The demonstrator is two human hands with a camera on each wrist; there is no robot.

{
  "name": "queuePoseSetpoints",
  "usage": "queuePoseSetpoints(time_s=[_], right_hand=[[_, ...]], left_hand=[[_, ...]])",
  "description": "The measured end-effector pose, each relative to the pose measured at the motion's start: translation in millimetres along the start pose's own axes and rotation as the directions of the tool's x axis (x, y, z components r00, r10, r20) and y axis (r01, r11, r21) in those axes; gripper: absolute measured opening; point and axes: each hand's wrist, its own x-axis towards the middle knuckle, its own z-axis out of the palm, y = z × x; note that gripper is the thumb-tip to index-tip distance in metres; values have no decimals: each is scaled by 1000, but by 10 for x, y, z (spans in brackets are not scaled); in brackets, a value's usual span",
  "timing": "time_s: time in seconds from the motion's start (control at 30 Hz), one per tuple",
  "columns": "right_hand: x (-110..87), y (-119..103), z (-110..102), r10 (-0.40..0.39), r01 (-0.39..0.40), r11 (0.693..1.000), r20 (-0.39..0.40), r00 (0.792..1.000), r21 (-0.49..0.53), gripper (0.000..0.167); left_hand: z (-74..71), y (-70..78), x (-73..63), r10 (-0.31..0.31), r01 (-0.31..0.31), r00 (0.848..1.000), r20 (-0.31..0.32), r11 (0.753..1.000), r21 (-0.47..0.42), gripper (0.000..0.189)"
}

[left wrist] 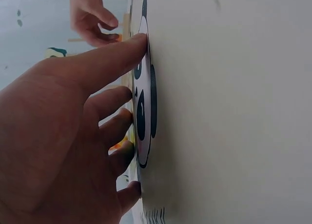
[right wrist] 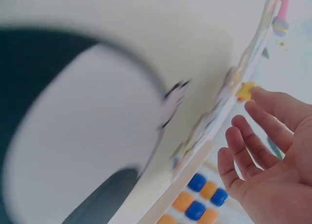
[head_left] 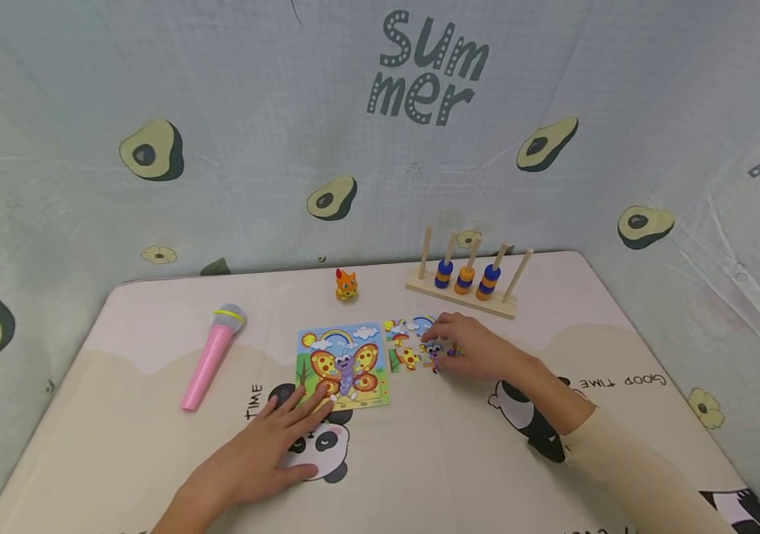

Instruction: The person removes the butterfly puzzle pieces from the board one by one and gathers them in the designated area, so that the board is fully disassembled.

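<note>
With the left hand spread onto the lower left corner of the butterfly board, the right hand, loosely curved and seemingly empty, could scatter the puzzle pieces right of the board by dragging low.

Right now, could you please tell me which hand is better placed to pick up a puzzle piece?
The right hand, I think: its fingers are right at the puzzle pieces, whereas the left hand lies spread at the near-left corner of the butterfly picture, farther from them.
</note>
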Motion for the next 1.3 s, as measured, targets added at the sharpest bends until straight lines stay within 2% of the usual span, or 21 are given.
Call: queuePoseSetpoints(time_s=[0.13,0.3,0.53,0.83,1.1,1.3], right_hand=[[111,-126,32,7,-7,1000,7,1000,29,33],[239,-307,79,5,-7,998,39,999,67,33],[437,-547,193,-67,58,994,102,993,92,33],[655,-825,326,-100,87,993,179,979,80,31],[850,-970,470,-126,115,992,248,961,57,40],[960,-1064,574,-151,148,988,274,950,32,43]], left_hand=[[-21,-9,2,-14,15,1000,28,1000,-20,81],[-67,-4,-25,12,-12,999,30,1000,-1,79],[-92,-6,-111,16,-17,999,34,999,35,75],[-56,-27,-218,55,-55,998,-7,995,85,75],[-29,-69,-229,148,-139,987,-64,982,129,72],[-24,-87,-239,110,-107,994,-27,990,96,71]])
